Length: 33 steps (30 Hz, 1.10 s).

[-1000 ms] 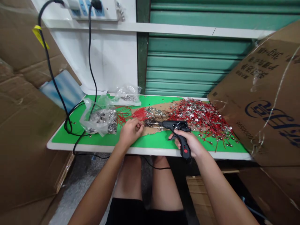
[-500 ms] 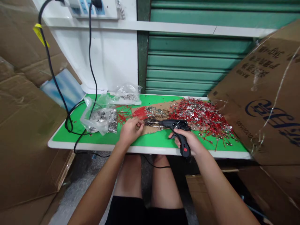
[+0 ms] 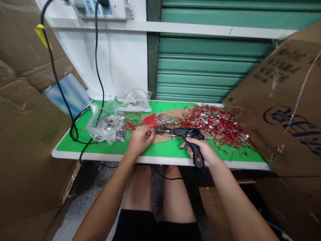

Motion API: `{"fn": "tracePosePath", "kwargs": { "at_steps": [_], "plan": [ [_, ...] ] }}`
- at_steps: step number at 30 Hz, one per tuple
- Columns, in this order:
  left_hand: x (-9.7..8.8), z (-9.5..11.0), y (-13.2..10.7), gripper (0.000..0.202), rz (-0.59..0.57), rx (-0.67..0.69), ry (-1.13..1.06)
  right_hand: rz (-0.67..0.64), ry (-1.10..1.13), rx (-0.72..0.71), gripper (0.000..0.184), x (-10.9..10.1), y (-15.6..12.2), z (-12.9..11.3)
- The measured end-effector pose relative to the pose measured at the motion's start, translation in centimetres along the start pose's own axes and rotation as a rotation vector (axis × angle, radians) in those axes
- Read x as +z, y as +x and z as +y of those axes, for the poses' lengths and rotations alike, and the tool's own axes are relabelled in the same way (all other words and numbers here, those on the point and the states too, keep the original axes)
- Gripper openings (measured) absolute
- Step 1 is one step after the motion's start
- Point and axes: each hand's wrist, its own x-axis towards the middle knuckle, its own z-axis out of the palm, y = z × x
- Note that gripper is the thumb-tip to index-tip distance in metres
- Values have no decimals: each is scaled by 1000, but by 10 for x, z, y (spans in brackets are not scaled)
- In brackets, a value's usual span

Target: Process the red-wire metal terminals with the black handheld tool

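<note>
My right hand (image 3: 203, 150) is wrapped around the grip of a black soldering gun (image 3: 198, 160) with a red dot on its handle. The gun's thin metal tip points left, towards the fingertips of my left hand (image 3: 140, 139). Those fingers are pinched together at the edge of a cardboard sheet (image 3: 162, 138); what they hold is too small to make out. Just beyond them, red wires (image 3: 149, 119) lie in a row with small metal pieces (image 3: 167, 119) at their right ends. A big heap of red wires with metal discs (image 3: 210, 120) covers the right part of the sheet.
Clear plastic bags of small metal parts (image 3: 110, 127) (image 3: 136, 103) rest on the green tabletop (image 3: 75, 143). Black cables (image 3: 99, 75) hang from a power strip (image 3: 110, 10) at the left. Cardboard boxes (image 3: 27, 140) (image 3: 281, 100) stand on both sides, with a green shutter (image 3: 200, 67) behind.
</note>
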Motion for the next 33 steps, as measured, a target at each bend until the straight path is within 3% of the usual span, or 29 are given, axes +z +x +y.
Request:
{"fn": "tracePosePath", "kwargs": {
  "at_steps": [13,33],
  "plan": [
    [2,-6,2,11,29,-12,-66,-24,121,143,34,-2,5,-7],
    [4,-8,4,9,20,-16,-72,0,146,171,30,-6,9,-4]
  ]
}}
